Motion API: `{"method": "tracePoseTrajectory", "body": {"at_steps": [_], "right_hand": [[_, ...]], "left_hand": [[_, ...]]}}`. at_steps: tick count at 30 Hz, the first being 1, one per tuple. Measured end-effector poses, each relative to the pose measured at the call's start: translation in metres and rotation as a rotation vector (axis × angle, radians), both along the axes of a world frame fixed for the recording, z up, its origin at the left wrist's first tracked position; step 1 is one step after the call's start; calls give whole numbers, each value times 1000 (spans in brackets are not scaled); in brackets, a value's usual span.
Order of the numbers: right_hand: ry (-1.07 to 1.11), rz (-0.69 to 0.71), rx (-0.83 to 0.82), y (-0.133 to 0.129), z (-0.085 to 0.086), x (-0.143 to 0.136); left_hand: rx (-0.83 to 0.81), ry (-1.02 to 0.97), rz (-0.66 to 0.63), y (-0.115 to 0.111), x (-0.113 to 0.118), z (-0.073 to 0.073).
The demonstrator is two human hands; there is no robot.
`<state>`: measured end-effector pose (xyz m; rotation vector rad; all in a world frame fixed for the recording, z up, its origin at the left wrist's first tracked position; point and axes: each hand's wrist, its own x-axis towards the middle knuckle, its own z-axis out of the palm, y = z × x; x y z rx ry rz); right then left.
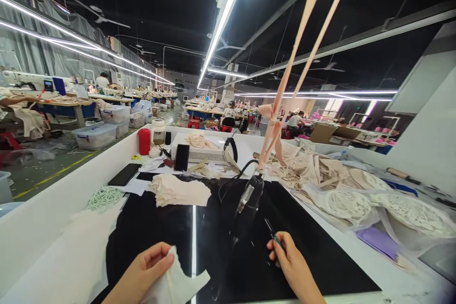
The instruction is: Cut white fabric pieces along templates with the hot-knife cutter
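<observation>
My left hand point(146, 268) pinches the edge of a white, curved fabric piece point(185, 285) between thumb and fingers, low over the black work mat point(160, 232). My right hand point(288, 261) is closed around a slim dark pointed tool point(272, 231) with a teal part; whether it is small scissors or tweezers I cannot tell. Its tip points up and left, apart from the fabric. Between the hands and farther back, a dark corded power tool point(247, 202) hangs from peach fabric strips point(273, 128). A stack of cream fabric pieces point(180, 190) lies at the mat's back.
On the right lies a heap of beige garment parts point(327, 175) with a purple packet point(377, 242). At the back are a white box point(199, 154), a phone point(182, 157) and a red thread cone point(144, 141). Green cords point(105, 198) lie left. People sit at sewing tables beyond.
</observation>
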<state>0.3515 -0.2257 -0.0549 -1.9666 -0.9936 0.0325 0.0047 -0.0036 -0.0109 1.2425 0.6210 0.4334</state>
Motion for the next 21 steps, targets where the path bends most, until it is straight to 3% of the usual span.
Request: {"method": "tracePoseTrajectory", "body": {"at_steps": [6, 12, 21], "right_hand": [[396, 78, 69, -10, 6, -81], [718, 284, 57, 11, 11, -165], [778, 448, 59, 44, 14, -219]], "left_hand": [[47, 77, 12, -17, -2, 20], [65, 113, -23, -37, -3, 41], [193, 119, -47, -48, -7, 48]]}}
